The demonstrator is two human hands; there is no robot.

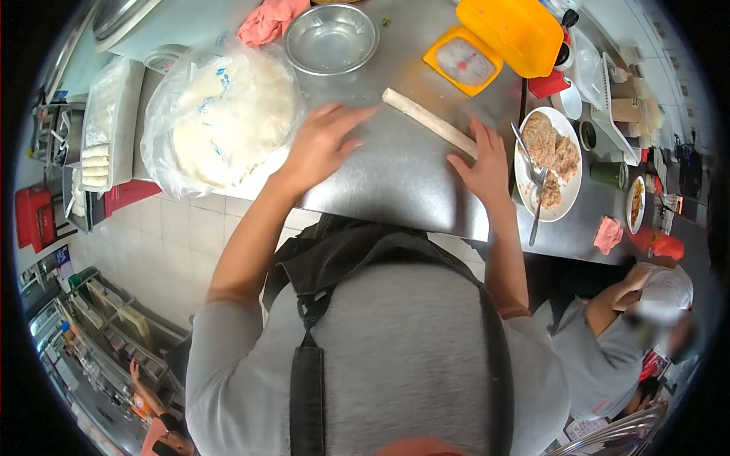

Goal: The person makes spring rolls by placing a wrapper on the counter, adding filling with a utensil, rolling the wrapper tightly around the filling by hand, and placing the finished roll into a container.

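A pale, floury rolling pin (426, 119) lies slanted on the steel table. Over its near right end is my right hand (487, 163), thumb and fingers spread to either side. I cannot tell how firmly it touches the pin. My left hand (323, 148), a little blurred, hovers over the table left of the pin with its fingers stretched out and nothing in them. Beside it sits a large mound of white dough (228, 114) under a clear plastic bag. Close to my right hand, an oval white plate (569, 199) holds minced filling (541, 137) and a metal spoon (537, 178).
At the back are a steel bowl (331, 39), a pink cloth (268, 19) and a yellow scale (465, 62) with its lid raised. A white tray (128, 152) with several white rolls stands left. A co-worker (601, 357) is at the lower right.
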